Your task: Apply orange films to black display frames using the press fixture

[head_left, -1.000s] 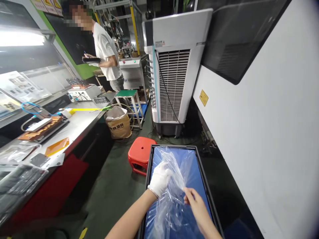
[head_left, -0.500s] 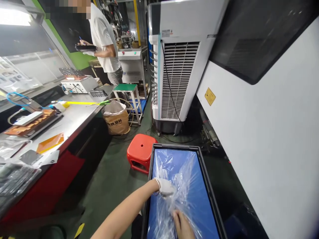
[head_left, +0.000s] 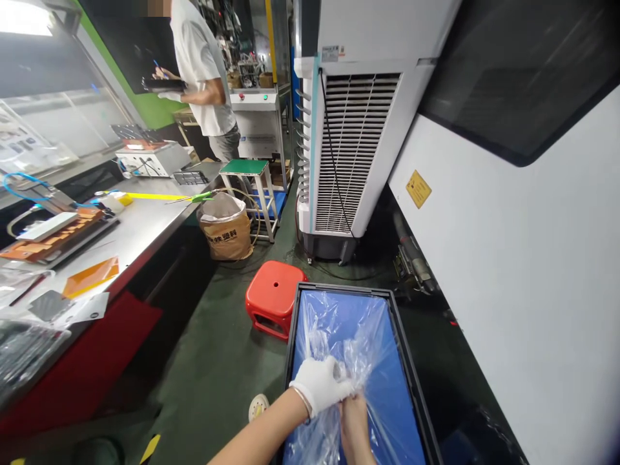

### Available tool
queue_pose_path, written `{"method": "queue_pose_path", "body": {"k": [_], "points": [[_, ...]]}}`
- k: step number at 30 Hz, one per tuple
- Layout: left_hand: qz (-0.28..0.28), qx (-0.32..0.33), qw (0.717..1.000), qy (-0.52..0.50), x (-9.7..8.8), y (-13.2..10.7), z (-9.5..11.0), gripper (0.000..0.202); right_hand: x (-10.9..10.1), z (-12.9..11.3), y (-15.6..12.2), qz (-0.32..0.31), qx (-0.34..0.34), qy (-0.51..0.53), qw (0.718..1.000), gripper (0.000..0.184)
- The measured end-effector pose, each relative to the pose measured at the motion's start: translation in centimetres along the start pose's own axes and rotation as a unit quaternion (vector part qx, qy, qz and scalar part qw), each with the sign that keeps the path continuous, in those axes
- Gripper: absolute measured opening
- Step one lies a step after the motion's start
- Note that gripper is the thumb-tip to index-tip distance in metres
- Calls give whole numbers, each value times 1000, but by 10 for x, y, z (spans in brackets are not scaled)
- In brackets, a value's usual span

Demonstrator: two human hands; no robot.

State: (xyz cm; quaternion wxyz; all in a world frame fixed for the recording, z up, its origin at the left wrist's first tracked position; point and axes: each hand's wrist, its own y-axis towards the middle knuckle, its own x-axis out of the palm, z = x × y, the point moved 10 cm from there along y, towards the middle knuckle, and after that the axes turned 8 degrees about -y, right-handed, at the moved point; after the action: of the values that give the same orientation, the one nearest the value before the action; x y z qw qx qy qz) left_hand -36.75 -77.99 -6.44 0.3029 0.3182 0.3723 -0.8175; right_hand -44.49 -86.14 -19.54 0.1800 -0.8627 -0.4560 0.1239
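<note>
while the gloved left hand (head_left: 320, 385) and bare right hand (head_left: 354, 426) held plastic film (head_left: 358, 342), fingers (head_left: 352, 413) closed on it, a black tray (head_left: 339, 292) lay below the fingers and a red stool (head_left: 274, 297) beyond them.

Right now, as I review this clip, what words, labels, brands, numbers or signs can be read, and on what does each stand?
Nothing can be quoted with confidence.
Tan woven sack: dark printed Chinese characters, too blurred to read.
Yellow rectangular label on the white wall panel: too small to read.
Small white label on the white air cooler: too small to read.
</note>
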Motion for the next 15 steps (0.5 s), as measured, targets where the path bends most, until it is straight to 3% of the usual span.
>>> {"method": "queue_pose_path", "body": {"k": [3,5,12,15], "points": [[-13,42,999,-4,1,4,13,46,-5,-11,8,-44,6,-62,997,65],[8,57,998,0,2,2,18,39,-11,-22,6,-80,6,-106,991,66],[126,88,988,4,9,-17,13,22,-43,-79,-52,-223,4,-241,945,49],[146,101,984,-21,13,-21,8,23,-40,-114,-52,-244,-33,-270,931,46]]}}
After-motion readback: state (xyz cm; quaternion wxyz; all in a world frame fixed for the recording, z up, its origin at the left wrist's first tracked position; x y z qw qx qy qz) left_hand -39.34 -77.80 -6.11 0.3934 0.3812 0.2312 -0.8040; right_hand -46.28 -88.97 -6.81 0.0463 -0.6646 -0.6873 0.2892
